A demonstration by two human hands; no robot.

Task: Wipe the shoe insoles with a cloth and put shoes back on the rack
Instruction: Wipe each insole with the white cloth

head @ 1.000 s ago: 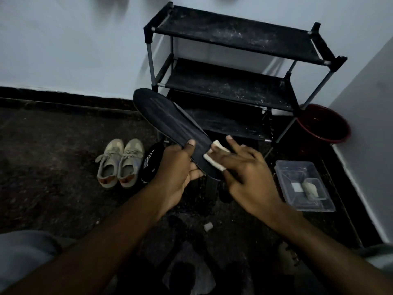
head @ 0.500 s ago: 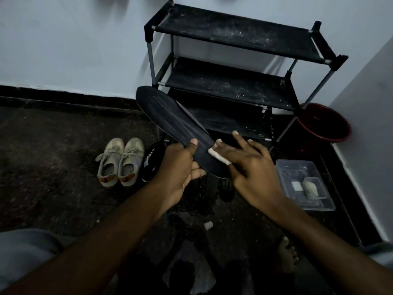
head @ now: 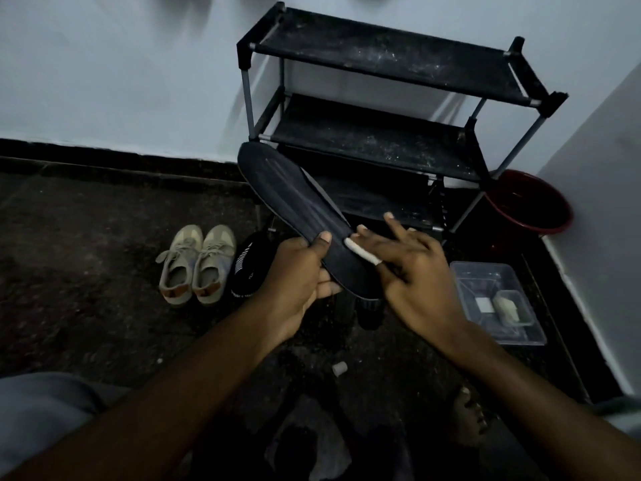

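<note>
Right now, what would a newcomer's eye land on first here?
The dark insole, held up mid-frame by the left hand while the right hand presses a white cloth to its near end. Behind stands a black rack, its shelves dusty; beige shoes sit on the floor at left.

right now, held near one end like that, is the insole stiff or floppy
Probably fairly stiff: the insole juts out nearly straight from the left hand gripping near one end. Likely light, since a thumb-and-finger grip holds it up.
</note>
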